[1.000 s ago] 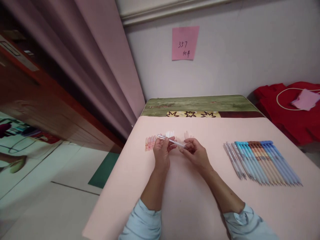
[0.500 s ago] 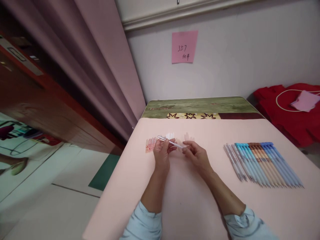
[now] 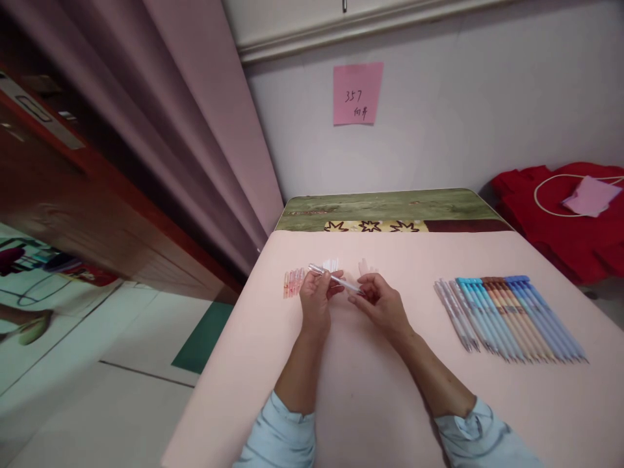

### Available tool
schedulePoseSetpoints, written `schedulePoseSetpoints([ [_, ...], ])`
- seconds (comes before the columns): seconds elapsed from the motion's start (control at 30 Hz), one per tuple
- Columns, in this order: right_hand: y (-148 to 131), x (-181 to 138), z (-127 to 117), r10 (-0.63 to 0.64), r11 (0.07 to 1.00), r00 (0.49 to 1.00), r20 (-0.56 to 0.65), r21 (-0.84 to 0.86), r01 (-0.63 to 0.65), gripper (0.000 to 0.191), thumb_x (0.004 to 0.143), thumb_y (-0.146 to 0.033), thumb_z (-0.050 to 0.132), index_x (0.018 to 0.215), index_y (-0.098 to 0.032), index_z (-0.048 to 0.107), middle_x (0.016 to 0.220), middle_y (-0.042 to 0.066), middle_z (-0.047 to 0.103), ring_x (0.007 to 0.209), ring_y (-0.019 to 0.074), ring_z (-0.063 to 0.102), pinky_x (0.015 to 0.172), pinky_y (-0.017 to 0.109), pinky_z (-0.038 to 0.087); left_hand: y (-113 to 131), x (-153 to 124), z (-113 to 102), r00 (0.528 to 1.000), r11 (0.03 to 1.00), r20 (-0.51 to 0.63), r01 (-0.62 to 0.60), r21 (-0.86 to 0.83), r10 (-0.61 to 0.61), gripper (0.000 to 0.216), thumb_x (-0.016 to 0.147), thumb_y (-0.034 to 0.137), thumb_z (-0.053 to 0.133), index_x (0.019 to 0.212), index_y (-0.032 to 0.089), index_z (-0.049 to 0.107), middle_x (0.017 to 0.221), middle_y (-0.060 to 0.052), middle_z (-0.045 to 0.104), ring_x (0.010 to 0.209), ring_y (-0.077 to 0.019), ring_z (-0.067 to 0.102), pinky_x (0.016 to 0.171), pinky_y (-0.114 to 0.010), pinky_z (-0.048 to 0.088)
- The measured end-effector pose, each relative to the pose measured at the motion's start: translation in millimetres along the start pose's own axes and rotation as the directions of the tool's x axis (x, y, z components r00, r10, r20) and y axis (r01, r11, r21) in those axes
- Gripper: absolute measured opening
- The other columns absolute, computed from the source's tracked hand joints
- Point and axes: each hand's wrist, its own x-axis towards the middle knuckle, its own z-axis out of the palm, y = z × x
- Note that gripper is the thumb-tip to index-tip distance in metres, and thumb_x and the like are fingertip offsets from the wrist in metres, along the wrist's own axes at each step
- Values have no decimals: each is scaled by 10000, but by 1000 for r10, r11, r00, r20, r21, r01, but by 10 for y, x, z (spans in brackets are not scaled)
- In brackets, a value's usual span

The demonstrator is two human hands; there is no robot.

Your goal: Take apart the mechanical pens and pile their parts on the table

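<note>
Your left hand [image 3: 316, 298] and right hand [image 3: 386, 304] meet over the middle of the bench [image 3: 439, 203], toward its far edge, with a clear pen [image 3: 344, 282] held between them above the pink cover [image 3: 380, 403]. The pen's long axis slants across: one end points toward the far left corner, the other toward the right edge and slightly back to you. Your left hand is nearly closed, thumb and fingers pinching the barrel close to its far left end, which sticks out past them. Your right thumb and fingertips close on the opposite end; the very tip among them is too small and blurred to make out.

Just beyond your left hand, toward the left edge, lies a row of pink-and-red patterned pieces [image 3: 293, 284], partly hidden by your fingers. White pieces [image 3: 331, 264] lie beside them, and pale translucent pieces [image 3: 365, 267] sit just past your right hand.

Well apart, near the right edge, a row of pens [image 3: 511, 318] lies side by side: grey, light blue, brown-topped beige, then deeper blue, tips toward the near edge. Past the far right corner is a red cloth [image 3: 546, 227] with pink paper [image 3: 592, 196] on it. Behind the far edge, a pink note [image 3: 358, 94] hangs on the wall [image 3: 439, 117].
</note>
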Motion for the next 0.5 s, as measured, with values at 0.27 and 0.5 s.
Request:
schedulePoseSetpoints([
  [0.27,13,-9,-21,45,999,995,84,-22,-44,436,948,-518,442,709,-205,629,606,15,635,531,139,581,549,247,446,-3,-1,-12,996,999,83,-35,42,31,304,793,402,695,914,142,592,945,-116,738,619,-103,615,635,-262,515],
  [0.5,23,18,5,19,1000,1000,1,-14,-19,332,768,-508,712,872,-218,589,651,-23,611,553,125,542,524,227,421,3,10,-16,996,996,79,-47,77,41,290,798,394,689,909,146,590,924,-95,739,607,-94,593,637,-251,484],
])
